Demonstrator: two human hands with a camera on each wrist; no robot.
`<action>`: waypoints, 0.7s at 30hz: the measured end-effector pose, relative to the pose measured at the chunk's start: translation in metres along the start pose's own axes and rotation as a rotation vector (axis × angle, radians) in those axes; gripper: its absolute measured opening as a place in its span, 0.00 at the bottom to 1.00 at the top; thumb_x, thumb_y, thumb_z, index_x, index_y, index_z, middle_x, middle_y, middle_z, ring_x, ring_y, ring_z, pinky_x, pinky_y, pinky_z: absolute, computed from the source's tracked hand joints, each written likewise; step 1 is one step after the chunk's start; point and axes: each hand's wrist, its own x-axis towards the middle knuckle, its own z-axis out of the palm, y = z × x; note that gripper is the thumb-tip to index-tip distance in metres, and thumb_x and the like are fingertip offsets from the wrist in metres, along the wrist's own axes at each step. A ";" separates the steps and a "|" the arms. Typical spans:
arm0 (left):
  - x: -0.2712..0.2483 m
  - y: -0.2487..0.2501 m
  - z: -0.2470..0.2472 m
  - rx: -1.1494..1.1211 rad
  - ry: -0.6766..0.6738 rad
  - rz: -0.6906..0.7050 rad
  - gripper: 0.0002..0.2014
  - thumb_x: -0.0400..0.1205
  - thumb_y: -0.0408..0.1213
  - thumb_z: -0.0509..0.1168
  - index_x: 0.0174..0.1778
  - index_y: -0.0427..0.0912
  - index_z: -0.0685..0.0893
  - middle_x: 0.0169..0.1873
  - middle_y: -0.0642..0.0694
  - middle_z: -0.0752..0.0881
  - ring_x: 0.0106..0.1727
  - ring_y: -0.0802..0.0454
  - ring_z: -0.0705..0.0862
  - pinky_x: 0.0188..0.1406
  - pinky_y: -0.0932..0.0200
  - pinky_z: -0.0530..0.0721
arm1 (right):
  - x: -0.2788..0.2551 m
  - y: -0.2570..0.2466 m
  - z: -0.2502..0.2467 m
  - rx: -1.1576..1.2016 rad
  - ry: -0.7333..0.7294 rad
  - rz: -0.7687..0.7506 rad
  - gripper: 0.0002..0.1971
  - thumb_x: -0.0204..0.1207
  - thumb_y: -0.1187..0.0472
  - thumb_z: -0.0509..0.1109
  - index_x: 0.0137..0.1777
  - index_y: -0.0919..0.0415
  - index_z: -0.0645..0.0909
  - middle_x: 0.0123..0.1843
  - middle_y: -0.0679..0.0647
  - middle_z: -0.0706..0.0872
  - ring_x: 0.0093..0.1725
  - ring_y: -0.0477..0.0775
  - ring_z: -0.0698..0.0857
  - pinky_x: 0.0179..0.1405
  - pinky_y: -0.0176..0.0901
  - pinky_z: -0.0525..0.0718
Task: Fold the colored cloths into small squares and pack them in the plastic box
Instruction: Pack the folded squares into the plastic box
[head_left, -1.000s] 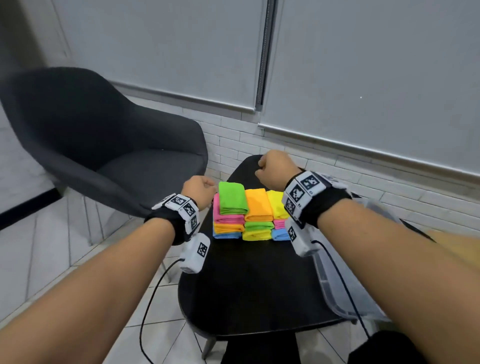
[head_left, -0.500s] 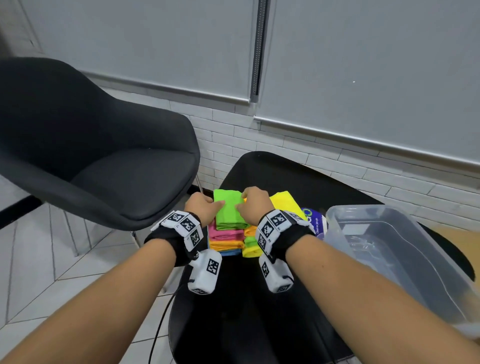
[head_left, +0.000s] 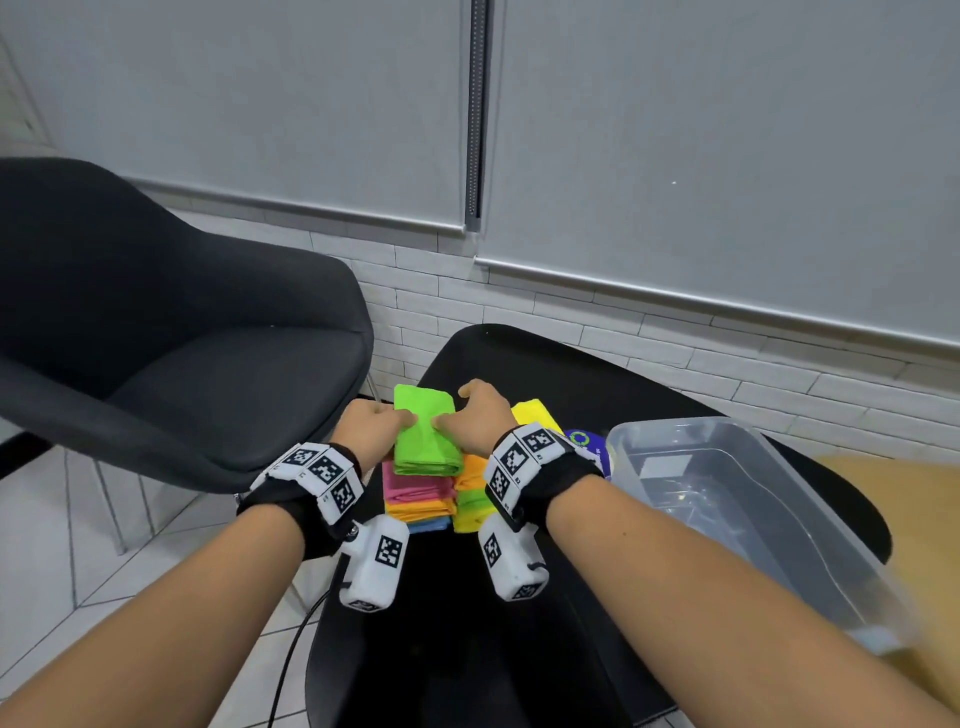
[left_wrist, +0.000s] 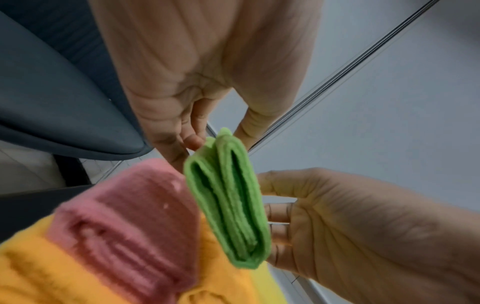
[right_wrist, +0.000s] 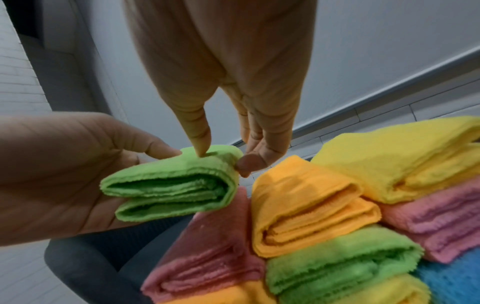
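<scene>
Green folded cloth (head_left: 426, 431) is pinched from both sides by left hand (head_left: 370, 427) and right hand (head_left: 475, 418).

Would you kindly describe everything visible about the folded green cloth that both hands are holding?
The green cloth is bright lime, plush like microfibre, folded into a thick oblong pad whose layered edges show at the near end. It is raised off the pink cloth that tops the left stack on the black table. The left hand holds its left side, thumb on top. The right hand pinches its right side, thumb on top, fingers at the edge.
</scene>
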 end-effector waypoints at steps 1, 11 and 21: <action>-0.007 0.008 0.000 -0.022 -0.008 0.005 0.12 0.71 0.34 0.71 0.40 0.26 0.84 0.32 0.35 0.83 0.34 0.43 0.83 0.40 0.51 0.82 | -0.003 -0.002 -0.004 0.006 0.003 -0.012 0.28 0.75 0.61 0.71 0.74 0.65 0.69 0.69 0.59 0.77 0.66 0.58 0.78 0.55 0.41 0.77; -0.063 0.088 0.044 -0.210 -0.066 0.135 0.26 0.72 0.26 0.69 0.66 0.42 0.73 0.51 0.34 0.84 0.51 0.37 0.85 0.55 0.38 0.84 | -0.034 -0.018 -0.103 0.136 0.000 -0.095 0.27 0.74 0.64 0.73 0.72 0.62 0.69 0.42 0.53 0.78 0.40 0.54 0.82 0.28 0.37 0.81; -0.130 0.138 0.158 -0.184 -0.338 0.286 0.19 0.74 0.21 0.66 0.54 0.48 0.80 0.55 0.30 0.83 0.51 0.38 0.84 0.54 0.35 0.86 | -0.086 0.033 -0.237 0.024 -0.053 -0.044 0.14 0.79 0.66 0.69 0.62 0.53 0.76 0.39 0.54 0.80 0.31 0.49 0.79 0.30 0.44 0.83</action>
